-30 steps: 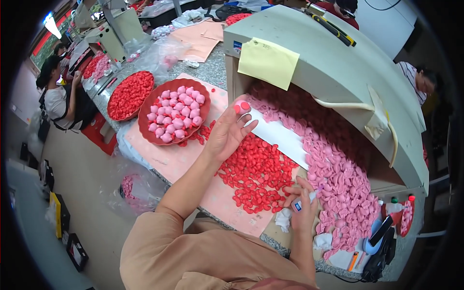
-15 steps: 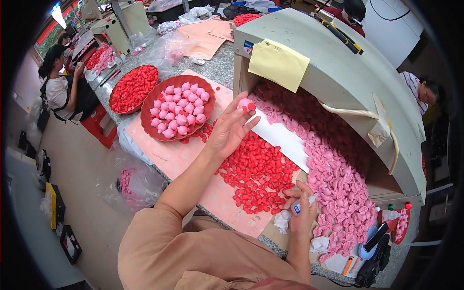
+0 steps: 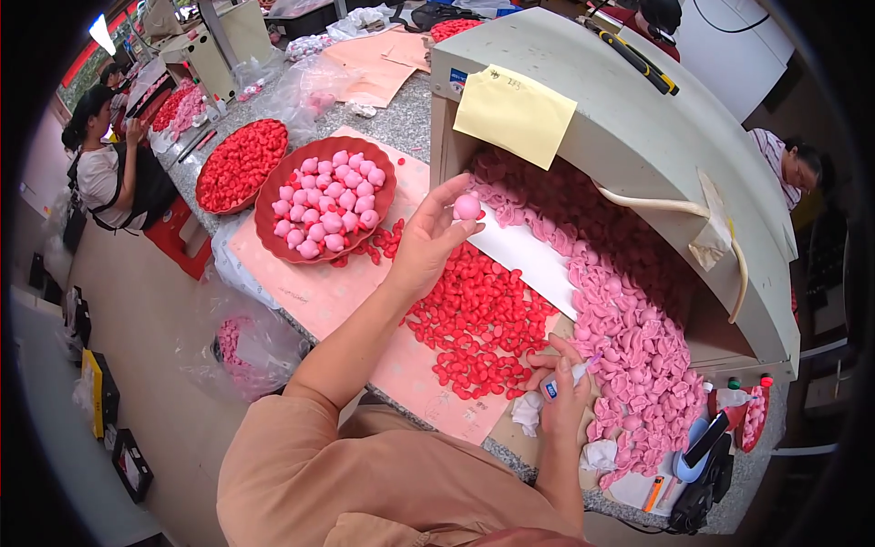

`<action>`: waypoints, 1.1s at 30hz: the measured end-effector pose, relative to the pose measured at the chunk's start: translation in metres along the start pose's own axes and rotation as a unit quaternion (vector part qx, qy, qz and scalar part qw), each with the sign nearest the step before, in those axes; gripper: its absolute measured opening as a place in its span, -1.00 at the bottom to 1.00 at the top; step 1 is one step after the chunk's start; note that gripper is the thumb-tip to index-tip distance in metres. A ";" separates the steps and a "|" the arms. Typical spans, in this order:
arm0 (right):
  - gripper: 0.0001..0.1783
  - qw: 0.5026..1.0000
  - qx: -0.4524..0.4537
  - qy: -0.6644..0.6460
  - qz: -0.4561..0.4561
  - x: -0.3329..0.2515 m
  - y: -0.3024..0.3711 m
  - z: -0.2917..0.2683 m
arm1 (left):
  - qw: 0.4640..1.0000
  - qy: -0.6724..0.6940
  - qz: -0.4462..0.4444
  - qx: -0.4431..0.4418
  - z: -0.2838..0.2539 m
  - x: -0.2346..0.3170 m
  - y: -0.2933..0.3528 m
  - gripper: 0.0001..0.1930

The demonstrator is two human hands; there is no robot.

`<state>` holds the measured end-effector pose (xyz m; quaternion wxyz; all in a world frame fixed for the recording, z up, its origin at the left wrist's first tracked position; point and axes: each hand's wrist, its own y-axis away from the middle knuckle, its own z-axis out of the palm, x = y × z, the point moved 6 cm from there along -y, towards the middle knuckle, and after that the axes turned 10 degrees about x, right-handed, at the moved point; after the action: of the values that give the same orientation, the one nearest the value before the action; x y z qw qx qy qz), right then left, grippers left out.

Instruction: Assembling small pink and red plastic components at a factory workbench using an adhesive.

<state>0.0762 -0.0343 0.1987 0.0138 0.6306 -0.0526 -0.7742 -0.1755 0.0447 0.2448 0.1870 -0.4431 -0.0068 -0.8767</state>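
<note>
My left hand is raised over the bench, its thumb and fingers closed on a small round pink figure with a bit of red at its edge. In my right hand is a small white glue bottle, its thin nozzle pointing up and right. Below and between my hands spreads a pile of small red pieces. To the right of my right hand lies a heap of pink moulded pieces. A red scalloped bowl left of my left hand holds several round pink figures.
A pale hooded metal box arches over the pink heap, with a yellow note and pliers on it. Another bowl of red pieces stands at left. Crumpled tissues lie beside my right hand. A co-worker sits far left.
The pink figure has turned in my left fingers: its smooth pink side shows now, where red parts faced up before. My right hand still holds the glue bottle in nearly the same place.
</note>
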 end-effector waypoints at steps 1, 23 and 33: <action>-0.54 1.000 0.000 0.000 0.001 0.001 -0.001 0.000 | 1.000 0.002 -0.001 0.000 -0.001 -0.003 0.000 -0.52; -0.58 1.000 -0.002 0.002 0.006 0.021 -0.002 0.013 | 0.875 -0.365 0.318 -0.011 -0.008 0.015 0.015 -0.34; -0.58 1.000 0.000 -0.006 0.002 0.021 0.008 0.020 | 0.879 -0.360 0.313 0.011 -0.019 0.029 0.019 -0.53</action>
<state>0.0516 -0.0429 0.1828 0.0153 0.6259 -0.0542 -0.7778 -0.1996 0.0146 0.2534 0.4414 -0.7047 0.0558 -0.5526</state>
